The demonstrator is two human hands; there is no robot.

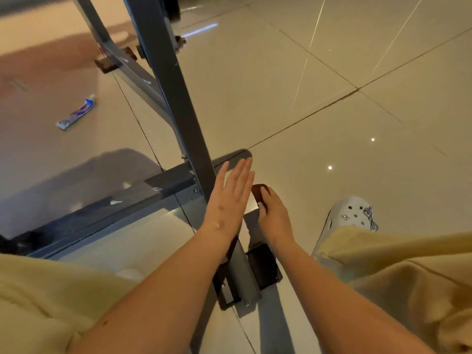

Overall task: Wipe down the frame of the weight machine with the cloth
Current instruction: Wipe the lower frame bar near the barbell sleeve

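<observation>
I was crouched on a shiny tiled floor (pixel 281 111) beside the grey metal frame (pixel 178 103) of a weight machine. My left grip (pixel 229 198) was flat and fully open, fingers straight and together, holding nothing. It was at the joint where the slanted bar met the base, though I could not tell if it touched the metal.

My right grip (pixel 273 213) was curled over a small dark brown wad, which I took to be the cloth (pixel 259 190). The wad sat on the low base bar just right of that joint.

The cloth looked soft and light, likely to slide on smooth paint. I judged it best kept bunched under the palm. The frame looked stiff and heavy, unlikely to shift under rubbing.

Small white smears (pixel 116 202) sat on the cross bar to the left. A squeezed tube (pixel 76 113) lay on the floor well apart. Its printing was too blurred to read.
</observation>
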